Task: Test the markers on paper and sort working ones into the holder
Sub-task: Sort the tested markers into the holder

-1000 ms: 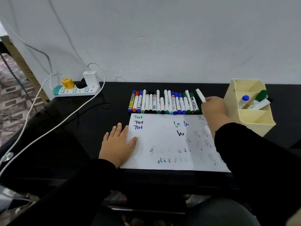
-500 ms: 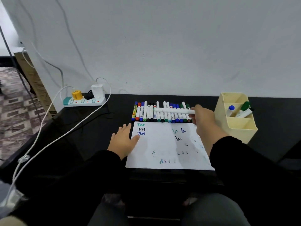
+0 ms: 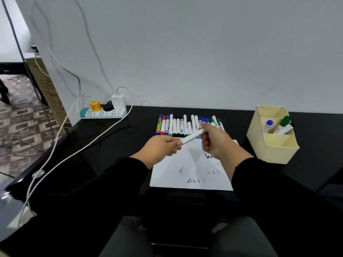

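Both hands hold one white marker (image 3: pixel 192 136) in the air above the white test paper (image 3: pixel 193 169). My left hand (image 3: pixel 163 147) pinches its left end, where the cap would be; my right hand (image 3: pixel 216 141) grips the barrel's other end. A row of several capped markers (image 3: pixel 185 126) lies side by side behind the paper. The paper carries scribbles and a black mark. The cream holder (image 3: pixel 272 143) stands to the right with three markers (image 3: pixel 278 125) in its back compartment.
A white power strip (image 3: pixel 103 113) with a yellow plug and a white charger sits at the back left of the black table (image 3: pixel 111 145). White and black cables (image 3: pixel 79 145) run from it across the table's left side. A grey wall stands close behind.
My left hand has lifted off the paper and taken the marker's left end. My right hand brought the marker down and toward me, over the paper. The camera has tilted up.
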